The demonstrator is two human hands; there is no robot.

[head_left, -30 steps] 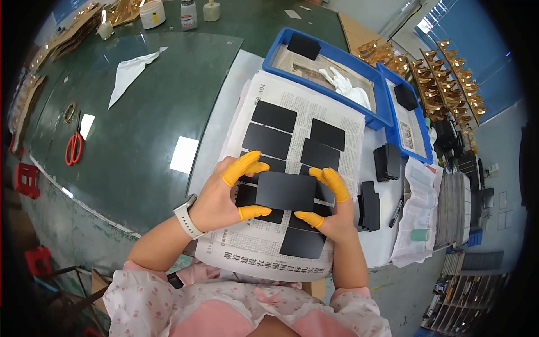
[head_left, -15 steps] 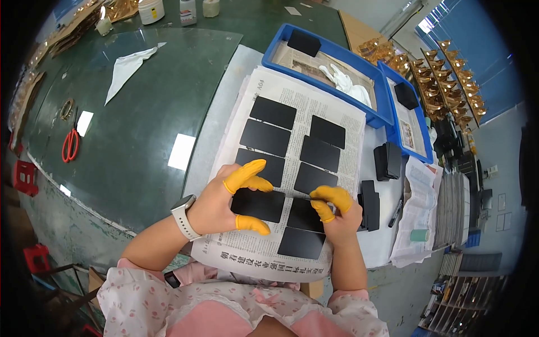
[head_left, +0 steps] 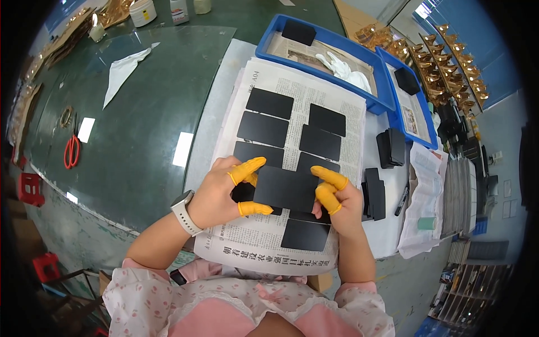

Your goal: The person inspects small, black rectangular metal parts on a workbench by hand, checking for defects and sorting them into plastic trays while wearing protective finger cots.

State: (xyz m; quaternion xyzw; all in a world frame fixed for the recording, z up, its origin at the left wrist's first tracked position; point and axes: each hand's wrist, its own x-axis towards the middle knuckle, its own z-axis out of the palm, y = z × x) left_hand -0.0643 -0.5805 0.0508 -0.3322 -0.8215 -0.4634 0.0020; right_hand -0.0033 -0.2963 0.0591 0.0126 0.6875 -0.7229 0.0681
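Observation:
A flat black card (head_left: 286, 189) is held above the newspaper, its broad face turned up toward me. My right hand (head_left: 338, 196) pinches it at the right end, with yellow finger cots on thumb and fingers. At the other end, my left hand (head_left: 236, 185) has its yellow-covered thumb and fingers at the upper and lower left corners, seemingly holding it by the edges. More black cards, such as a lower one (head_left: 305, 235) and an upper one (head_left: 269, 103), lie in two columns on the newspaper (head_left: 247, 247). The raised card partly hides those beneath.
Blue trays (head_left: 387, 104) stand beyond the newspaper, holding a black stack (head_left: 298, 32) and white gloves (head_left: 345, 73). Right of it lie black card stacks (head_left: 390, 147), a marker (head_left: 402, 201) and a green roll (head_left: 426, 223). Red-handled scissors (head_left: 72, 151) and a white cloth (head_left: 123, 72) are at left.
The card between my hands has tilted from nearly edge-on to face-up. My right hand has turned slightly with it, while my left hand stays almost in place.

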